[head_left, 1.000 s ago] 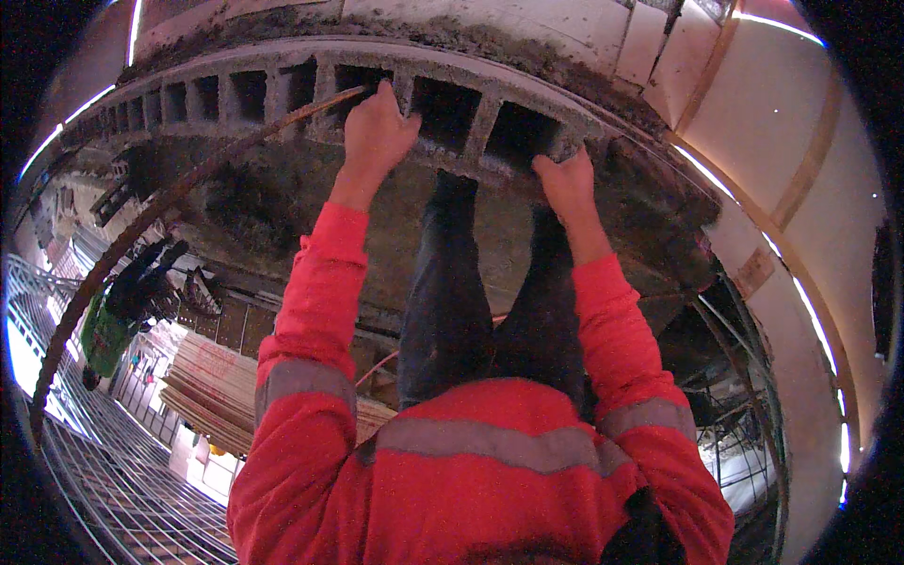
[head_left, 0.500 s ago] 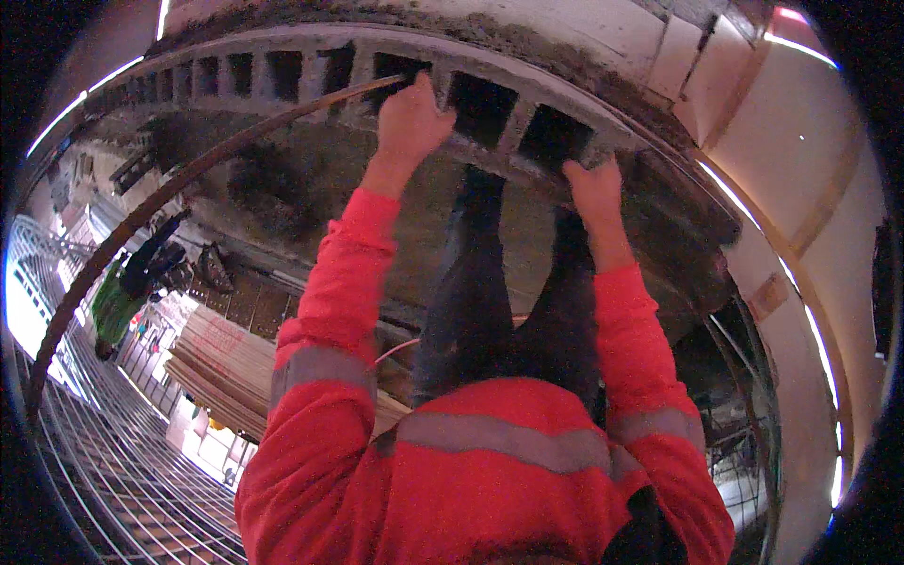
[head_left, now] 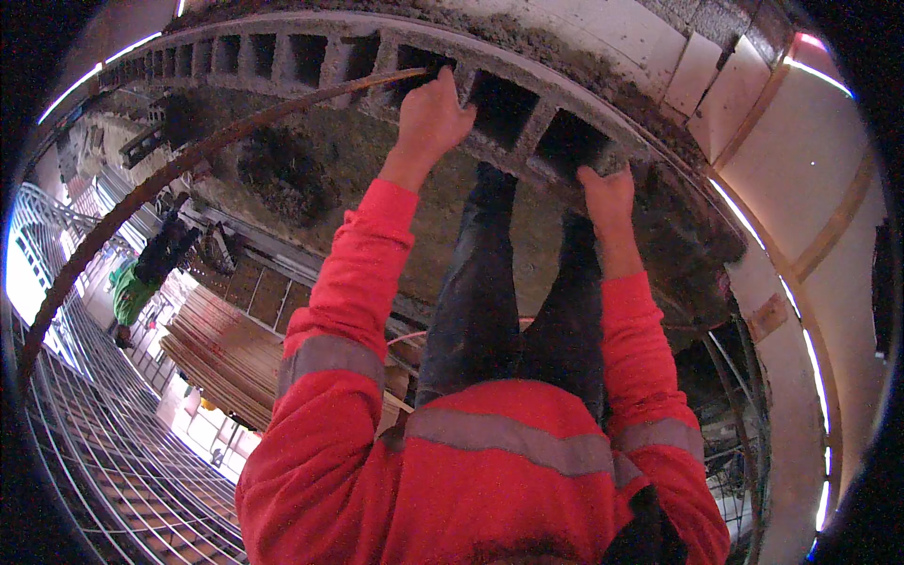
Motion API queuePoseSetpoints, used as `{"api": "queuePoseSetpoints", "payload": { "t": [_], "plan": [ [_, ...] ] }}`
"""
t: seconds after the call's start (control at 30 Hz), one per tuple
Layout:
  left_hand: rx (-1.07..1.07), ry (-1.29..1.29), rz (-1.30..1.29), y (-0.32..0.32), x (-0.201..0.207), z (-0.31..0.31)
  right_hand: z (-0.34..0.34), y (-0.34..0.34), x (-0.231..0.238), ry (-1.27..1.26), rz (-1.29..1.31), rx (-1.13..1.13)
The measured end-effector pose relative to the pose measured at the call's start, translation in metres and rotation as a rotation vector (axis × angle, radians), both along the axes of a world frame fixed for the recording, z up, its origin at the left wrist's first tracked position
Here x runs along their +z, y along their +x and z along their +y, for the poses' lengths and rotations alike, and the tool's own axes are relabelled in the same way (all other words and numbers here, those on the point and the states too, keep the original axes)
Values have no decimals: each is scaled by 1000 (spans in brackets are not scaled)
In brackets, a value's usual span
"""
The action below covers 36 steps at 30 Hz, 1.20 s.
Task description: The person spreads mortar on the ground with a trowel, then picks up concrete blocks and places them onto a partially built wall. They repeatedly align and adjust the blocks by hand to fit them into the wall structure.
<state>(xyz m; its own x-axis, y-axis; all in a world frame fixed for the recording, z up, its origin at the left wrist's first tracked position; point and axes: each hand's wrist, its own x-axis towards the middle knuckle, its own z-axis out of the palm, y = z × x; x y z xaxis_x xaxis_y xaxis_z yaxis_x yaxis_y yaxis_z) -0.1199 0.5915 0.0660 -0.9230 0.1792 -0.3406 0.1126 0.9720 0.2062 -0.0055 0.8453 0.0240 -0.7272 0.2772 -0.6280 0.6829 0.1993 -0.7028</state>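
A row of grey hollow concrete blocks (head_left: pixel 461 165) curves across the far side, its square cells showing. My left hand (head_left: pixel 435 121) is closed around the block edge between two cells, with the fingertips partly hidden. My right hand (head_left: pixel 610 196) grips the near edge of the same stretch of blocks, farther right, close to the end of the row. A rusty reinforcing bar (head_left: pixel 188 162) arcs from the lower left to a cell just beside my left hand. Whether my fingers touch the bar, I cannot tell.
A dark hole or patch in the dirt (head_left: pixel 287 174) lies left of my legs. Metal mesh (head_left: pixel 122 452) fills the lower left, near stacked boards (head_left: pixel 221 353). A person in green (head_left: pixel 137 292) is farther off at left. Pale panels (head_left: pixel 829 188) stand along the right.
The whole view has shifted slightly, with the blocks and both hands a little farther right in it. Both hands keep their hold on the block edges.
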Motion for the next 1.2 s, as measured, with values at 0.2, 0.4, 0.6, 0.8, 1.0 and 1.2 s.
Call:
{"api": "queuePoseSetpoints", "payload": {
  "t": [0.2, 0.4, 0.6, 0.8, 1.0, 1.2],
  "plan": [
    [10, -40, -20, -1, 0, 2, 1, -7, 5, -43, -43, 6],
    [24, -43, -4, 0, -3, 3, 1, -8, 7, 10, -88, 45],
    [-15, -13, 22, 2, -1, 4, 2, -13, 23, 35, -62, 48],
    [3, 10, 102, 11, -8, -5, 6, -9, 11, 83, -121, 197],
    [113, -106, -51, 13, 1, 11, 19, -11, -15, 92, -59, 175],
    [250, -52, 403, 49, 23, 29, 30, -34, 19, 27, -254, 237]
  ]
}}
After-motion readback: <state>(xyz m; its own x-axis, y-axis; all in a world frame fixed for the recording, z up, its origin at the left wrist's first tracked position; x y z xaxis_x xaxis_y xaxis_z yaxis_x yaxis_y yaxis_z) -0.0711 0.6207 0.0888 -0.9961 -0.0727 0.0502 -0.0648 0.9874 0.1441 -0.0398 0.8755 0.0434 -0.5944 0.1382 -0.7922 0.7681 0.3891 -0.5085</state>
